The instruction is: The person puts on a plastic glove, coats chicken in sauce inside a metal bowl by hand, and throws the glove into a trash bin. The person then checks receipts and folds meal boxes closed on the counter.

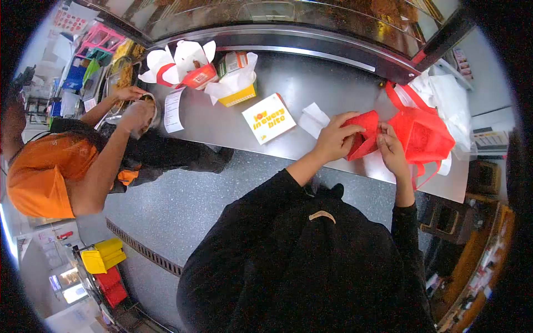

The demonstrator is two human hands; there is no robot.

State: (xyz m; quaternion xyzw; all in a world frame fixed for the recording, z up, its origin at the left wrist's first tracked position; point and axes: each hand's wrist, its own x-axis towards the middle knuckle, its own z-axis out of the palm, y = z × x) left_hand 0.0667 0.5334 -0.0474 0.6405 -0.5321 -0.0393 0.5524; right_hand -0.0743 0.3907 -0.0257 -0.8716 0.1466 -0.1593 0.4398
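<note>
Near the right end of the steel counter (pixel 216 125), my left hand (pixel 337 137) grips a small red folded container (pixel 363 145), with its fingers over the top edge. My right hand (pixel 392 145) pinches the right side of that container. Just right of it lies a red bag (pixel 425 133) with its handles spread. A crumpled white paper (pixel 314 120) sits left of my left hand. Farther left is a white box with yellow and orange print (pixel 268 118), lying flat.
Behind the box stand a yellow carton (pixel 239 95) lined with white paper and a red-and-white carton (pixel 197 73). A receipt (pixel 173 111) lies beside them. At far left, a co-worker in orange (pixel 47 172) handles a metal bowl. White bags (pixel 452 97) sit at the right.
</note>
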